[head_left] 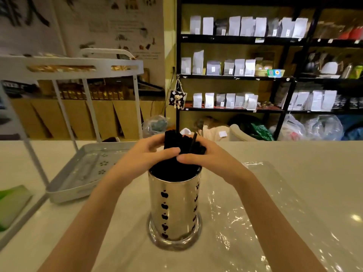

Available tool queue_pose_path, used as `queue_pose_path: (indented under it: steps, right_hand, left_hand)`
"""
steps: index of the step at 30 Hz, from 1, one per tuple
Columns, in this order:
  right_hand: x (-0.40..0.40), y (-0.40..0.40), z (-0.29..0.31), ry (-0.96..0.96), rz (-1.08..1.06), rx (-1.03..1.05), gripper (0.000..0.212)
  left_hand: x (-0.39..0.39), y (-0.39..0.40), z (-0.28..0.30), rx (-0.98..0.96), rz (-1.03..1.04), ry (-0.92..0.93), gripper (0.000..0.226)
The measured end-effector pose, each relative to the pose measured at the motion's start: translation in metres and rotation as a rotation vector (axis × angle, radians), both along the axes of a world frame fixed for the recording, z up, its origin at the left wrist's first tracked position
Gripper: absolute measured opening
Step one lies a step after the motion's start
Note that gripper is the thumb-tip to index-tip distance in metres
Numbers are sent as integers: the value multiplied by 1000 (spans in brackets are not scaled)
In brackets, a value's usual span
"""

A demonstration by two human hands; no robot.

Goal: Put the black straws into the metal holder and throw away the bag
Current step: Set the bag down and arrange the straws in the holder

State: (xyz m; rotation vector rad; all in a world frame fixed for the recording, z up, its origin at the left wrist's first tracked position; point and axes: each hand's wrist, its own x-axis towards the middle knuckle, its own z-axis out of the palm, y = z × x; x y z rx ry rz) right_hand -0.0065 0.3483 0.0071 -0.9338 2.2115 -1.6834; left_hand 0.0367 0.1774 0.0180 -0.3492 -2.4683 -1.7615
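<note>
Your black straws (177, 143) stand as a thick bundle in the metal holder (174, 209), their lower ends down inside it and their tops rising above the rim between your hands. Your left hand (145, 154) wraps the bundle from the left, fingers (157, 139) curled around the far side and thumb pressed across the near side. Your right hand (206, 156) closes on it from the right in the same way, thumb tip almost meeting the left thumb. One straw tilts out of line near your right fingers. The holder stands upright on the table (324, 154), shiny, with dark apple-shaped cut-outs down its wall. The clear plastic bag (245, 209) lies flat on the table, under and to the right of the holder. A white tray (64, 190) sits to the left, well apart.
</note>
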Motion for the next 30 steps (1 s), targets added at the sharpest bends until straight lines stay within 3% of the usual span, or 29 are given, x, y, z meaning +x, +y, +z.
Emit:
queue_pose_path:
  steps: [6,18,24,30]
  right_hand:
    - [1,-6,-1,-72,29,-59,22]
    - [25,-7,15,61,4,-134,27]
    - [23,-2,17,115,59,73,23]
    - [30,5,25,293,-24,269,47]
  left_hand:
    - [1,-5,4,-41,-50,3,21]
    - [25,13,11,-117,59,258,35]
    - [25,0,13,-270,-29,142,34]
    - [31,-8,22,-315,-151,116,57]
